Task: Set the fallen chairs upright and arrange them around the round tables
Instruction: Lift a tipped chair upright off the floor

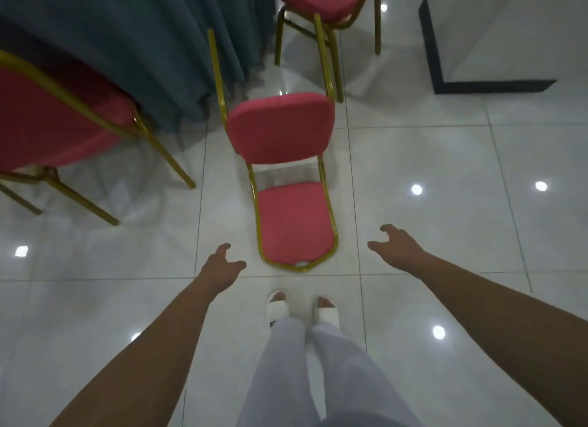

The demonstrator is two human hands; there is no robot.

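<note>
A fallen chair (286, 146) with pink cushions and a gold metal frame lies on its back on the white tiled floor, its legs pointing away from me toward the table and its backrest top close to my feet. My left hand (222, 261) hovers just left of the backrest top, fingers relaxed and holding nothing. My right hand (394, 245) hovers to the right of the backrest, fingers spread and loosely curled, also empty. Neither hand touches the chair. A round table draped in a teal cloth (127, 45) stands at the upper left.
An upright pink chair (47, 121) stands at the left by the table, and another upright chair (321, 0) at the top middle. A white wall corner with dark skirting (445, 86) juts in at the upper right. My feet in white sandals (302, 309) stand behind the fallen chair.
</note>
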